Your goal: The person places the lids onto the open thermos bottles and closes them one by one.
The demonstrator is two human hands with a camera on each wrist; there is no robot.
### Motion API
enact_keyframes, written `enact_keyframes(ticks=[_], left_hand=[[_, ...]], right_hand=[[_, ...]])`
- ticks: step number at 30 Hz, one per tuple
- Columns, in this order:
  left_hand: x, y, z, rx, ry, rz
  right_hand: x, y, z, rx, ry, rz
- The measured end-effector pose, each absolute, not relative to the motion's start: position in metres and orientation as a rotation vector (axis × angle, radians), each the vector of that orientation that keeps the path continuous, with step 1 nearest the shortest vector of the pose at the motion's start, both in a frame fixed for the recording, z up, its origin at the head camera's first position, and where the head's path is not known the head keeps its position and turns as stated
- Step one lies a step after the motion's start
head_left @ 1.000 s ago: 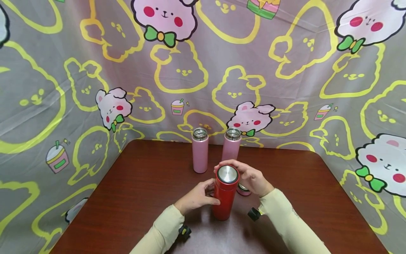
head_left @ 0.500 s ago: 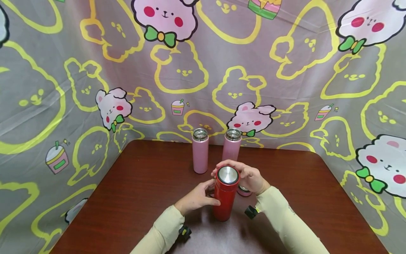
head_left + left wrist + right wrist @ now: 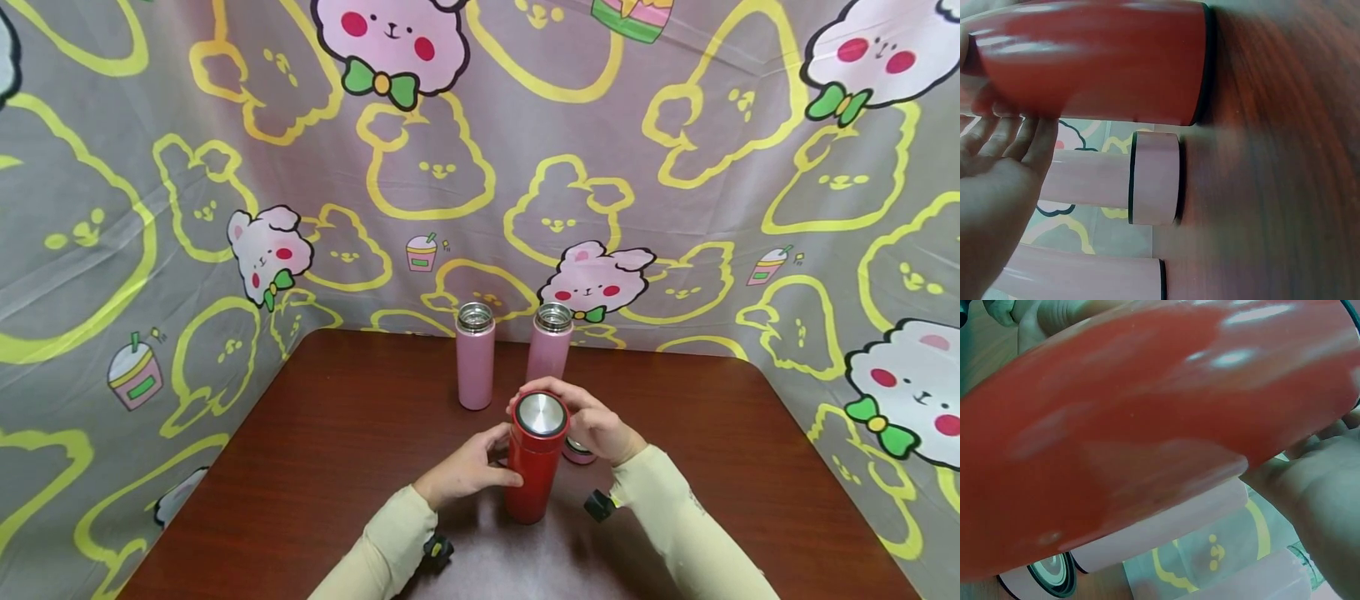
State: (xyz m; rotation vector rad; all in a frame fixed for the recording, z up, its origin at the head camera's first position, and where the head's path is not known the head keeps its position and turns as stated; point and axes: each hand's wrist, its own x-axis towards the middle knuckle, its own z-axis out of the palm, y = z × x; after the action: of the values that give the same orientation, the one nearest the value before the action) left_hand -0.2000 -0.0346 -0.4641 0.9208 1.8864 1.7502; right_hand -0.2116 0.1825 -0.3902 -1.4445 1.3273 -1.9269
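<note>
A red thermos (image 3: pixel 532 487) with a brushed-metal top on its red lid (image 3: pixel 542 414) is upright near the middle of the table. My left hand (image 3: pixel 467 468) grips its body from the left, thumb across the front and fingers behind. Around the lid from the right and back curls my right hand (image 3: pixel 602 423). The glossy red body (image 3: pixel 1135 431) fills much of the right wrist view. A pink lid (image 3: pixel 579 451) lies on the table behind the right hand, partly hidden; in the left wrist view this pink lid (image 3: pixel 1157 178) appears beyond the red base.
Two pink thermoses, a left one (image 3: pixel 476 367) and a right one (image 3: pixel 550 346), stand with bare metal mouths behind the hands. The brown table (image 3: pixel 337 433) is enclosed by a cartoon-printed cloth (image 3: pixel 480 242).
My right hand shifted slightly left around the lid, then back to the right. The left hand and the red thermos stay nearly in place.
</note>
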Motion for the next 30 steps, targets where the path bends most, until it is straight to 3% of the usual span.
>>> enact_keyframes(ticks=[30], left_hand=[[-0.2, -0.033, -0.461, 0.873, 1.907, 1.726]], right_hand=[[-0.194, 0.201, -0.392, -1.276, 1.898, -1.884]])
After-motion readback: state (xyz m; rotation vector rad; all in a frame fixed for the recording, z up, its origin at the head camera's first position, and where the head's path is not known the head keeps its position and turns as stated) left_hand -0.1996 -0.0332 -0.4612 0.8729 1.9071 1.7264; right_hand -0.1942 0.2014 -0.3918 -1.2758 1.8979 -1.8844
